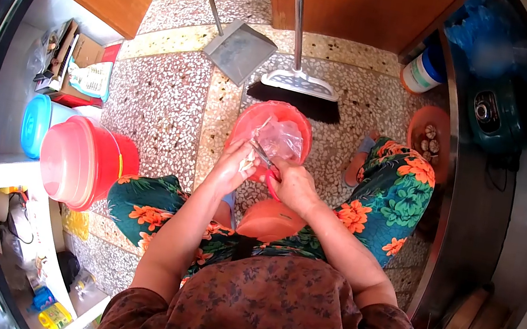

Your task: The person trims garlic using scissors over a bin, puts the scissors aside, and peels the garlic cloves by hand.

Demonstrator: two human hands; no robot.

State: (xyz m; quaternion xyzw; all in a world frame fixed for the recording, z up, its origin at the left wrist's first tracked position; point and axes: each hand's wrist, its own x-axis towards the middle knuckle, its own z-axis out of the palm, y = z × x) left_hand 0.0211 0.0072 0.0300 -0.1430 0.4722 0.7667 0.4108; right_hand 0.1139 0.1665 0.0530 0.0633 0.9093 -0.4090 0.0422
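Red-handled scissors [272, 181] are gripped in my right hand [295, 185], their metal blades pointing up and left toward my left hand. My left hand [234, 164] is closed around a small pale piece [248, 161], too small to name for certain. Both hands are over the near side of a red plastic basin [241, 123] on the floor. A clear plastic bag [284, 139] lies inside that basin, its contents hard to make out. Between my knees, an orange-red rounded plastic thing [271, 220] shows in part below my hands.
A dustpan [241, 49] and a broom [300, 90] stand beyond the basin. To the left are a lidded red bucket [86, 159] and a blue-lidded tub [40, 124]. At right sit a bowl of garlic-like bulbs [433, 120] and a white-and-blue bucket [421, 74], beside a shelf.
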